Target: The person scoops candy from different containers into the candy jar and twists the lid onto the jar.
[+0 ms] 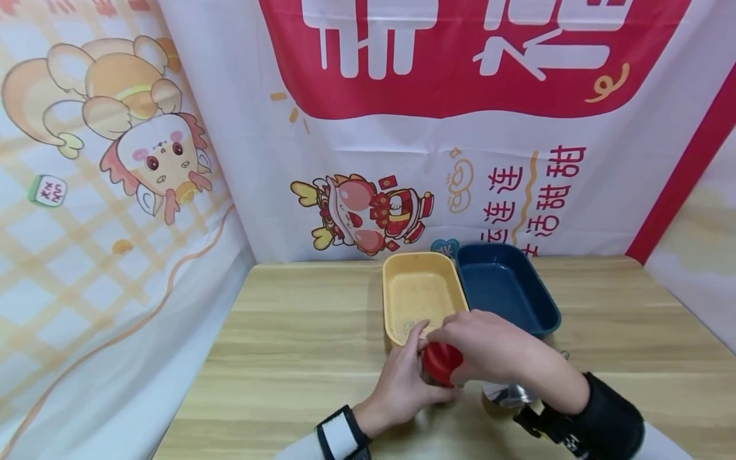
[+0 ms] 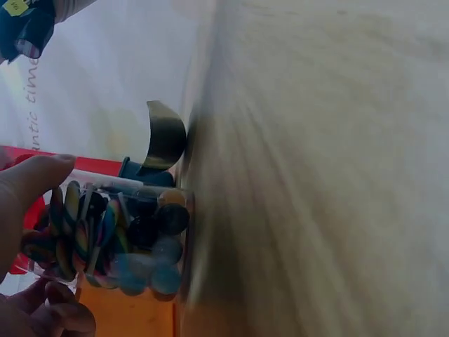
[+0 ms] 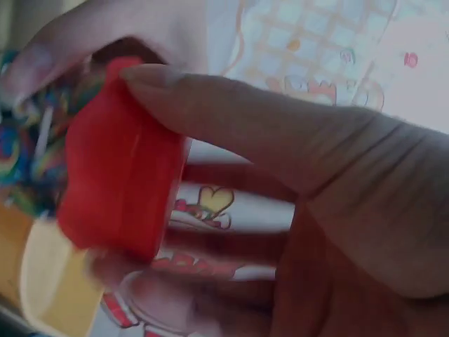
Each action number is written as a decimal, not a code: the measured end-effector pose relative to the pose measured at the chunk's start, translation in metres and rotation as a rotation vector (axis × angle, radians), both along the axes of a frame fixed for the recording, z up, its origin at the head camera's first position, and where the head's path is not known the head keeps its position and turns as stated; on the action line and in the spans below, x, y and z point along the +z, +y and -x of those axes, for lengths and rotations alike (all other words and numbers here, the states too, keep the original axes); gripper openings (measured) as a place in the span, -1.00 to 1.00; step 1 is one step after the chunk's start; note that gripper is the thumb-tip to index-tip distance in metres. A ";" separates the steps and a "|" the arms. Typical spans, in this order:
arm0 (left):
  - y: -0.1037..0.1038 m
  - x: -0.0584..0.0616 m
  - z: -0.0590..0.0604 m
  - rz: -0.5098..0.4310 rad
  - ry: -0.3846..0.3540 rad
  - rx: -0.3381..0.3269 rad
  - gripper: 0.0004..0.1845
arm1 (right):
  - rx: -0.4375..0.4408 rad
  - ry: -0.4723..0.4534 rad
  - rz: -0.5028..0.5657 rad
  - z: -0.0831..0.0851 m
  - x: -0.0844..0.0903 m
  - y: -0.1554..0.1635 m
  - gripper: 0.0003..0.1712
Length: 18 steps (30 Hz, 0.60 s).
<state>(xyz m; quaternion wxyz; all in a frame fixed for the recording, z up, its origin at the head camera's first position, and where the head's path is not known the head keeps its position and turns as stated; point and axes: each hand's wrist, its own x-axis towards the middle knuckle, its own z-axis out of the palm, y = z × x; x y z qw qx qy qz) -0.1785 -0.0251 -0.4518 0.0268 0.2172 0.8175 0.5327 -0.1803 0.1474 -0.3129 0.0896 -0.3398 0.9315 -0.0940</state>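
A clear jar (image 2: 133, 232) filled with swirled lollipops and round balls stands on the table in front of me, its red lid (image 1: 441, 363) at the top. My left hand (image 1: 402, 383) holds the jar round its side, thumb and fingers on opposite sides in the left wrist view. From above, my right hand (image 1: 489, 348) grips the lid. In the right wrist view its thumb lies along one edge of the red lid (image 3: 116, 161) and the fingertips sit at the opposite edge.
Just beyond the hands is a yellow tray (image 1: 422, 291), with a dark blue tray (image 1: 500, 287) to its right. A shiny metal vessel (image 1: 508, 394) stands under my right wrist. A printed cloth (image 1: 356, 140) hangs behind the wooden table (image 1: 287, 358).
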 end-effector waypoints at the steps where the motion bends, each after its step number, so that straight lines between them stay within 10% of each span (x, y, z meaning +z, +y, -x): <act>1: 0.000 0.000 0.000 -0.002 0.005 0.007 0.12 | -0.046 0.031 -0.009 -0.002 -0.002 -0.004 -0.71; 10: 0.002 -0.001 0.002 -0.024 -0.023 0.060 0.18 | -0.388 0.279 -0.185 -0.009 -0.023 -0.016 -0.19; 14: -0.004 0.007 -0.002 -0.075 -0.080 0.012 0.25 | -0.381 0.120 -0.145 -0.009 -0.009 0.003 -0.16; 18: -0.026 0.046 -0.004 -0.075 0.072 -0.069 0.23 | -0.415 -0.054 0.156 -0.004 0.011 0.047 -0.15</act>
